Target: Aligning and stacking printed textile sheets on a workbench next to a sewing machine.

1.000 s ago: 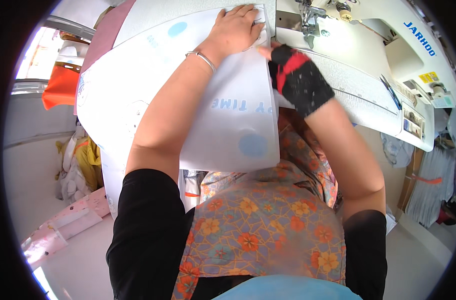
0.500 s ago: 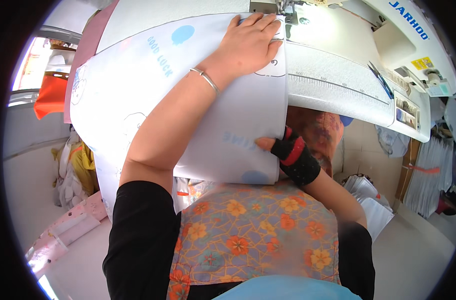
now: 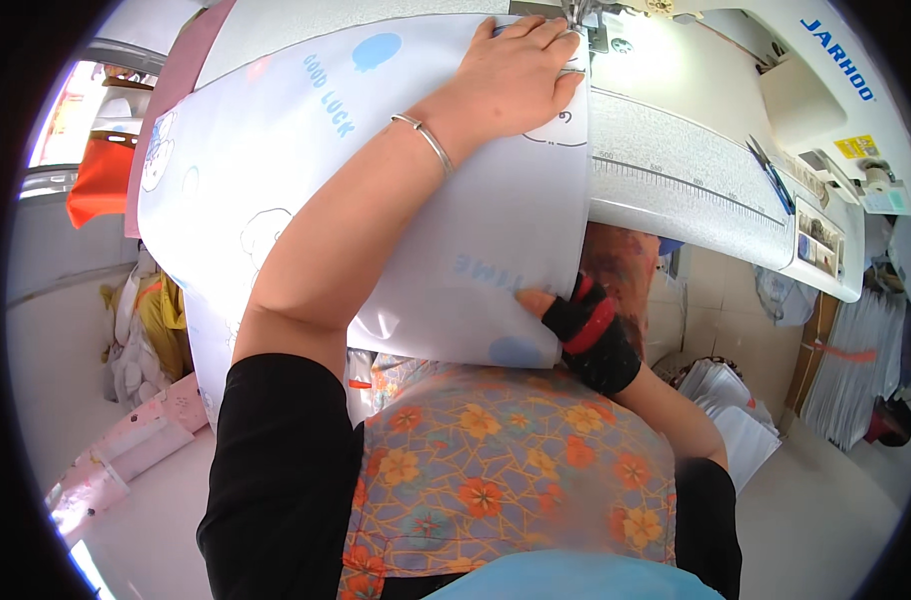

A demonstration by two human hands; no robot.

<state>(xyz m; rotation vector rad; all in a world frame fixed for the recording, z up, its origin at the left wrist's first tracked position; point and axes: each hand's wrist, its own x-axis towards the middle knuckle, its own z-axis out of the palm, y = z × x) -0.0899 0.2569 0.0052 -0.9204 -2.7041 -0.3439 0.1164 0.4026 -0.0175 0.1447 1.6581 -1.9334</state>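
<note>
A large white printed cloth (image 3: 456, 220) lies partly on the sewing machine bed and hangs over its front edge toward my lap. My left hand (image 3: 516, 80) rests flat on it with fingers spread, just left of the presser foot (image 3: 582, 14). Down at the cloth's right edge, my right hand (image 3: 591, 330), in a black and red fingerless glove, grips the sheet with its thumb on top. The other fingers of that hand are partly hidden behind the cloth. The edge runs roughly straight between the two hands.
The white machine head (image 3: 836, 90) stands at the right, with dark thread snips (image 3: 771, 175) lying on the ruled bed (image 3: 676, 165). A small parts compartment (image 3: 821, 240) is set into its corner. Stacked pale sheets (image 3: 856, 350) stand at the far right; yellow and white cloths (image 3: 156, 320) hang left.
The view has shifted and turned slightly. My left hand and the cloth are a little farther forward toward the presser foot. The right hand keeps its grip, and the cloth's lower edge bends slightly more.
</note>
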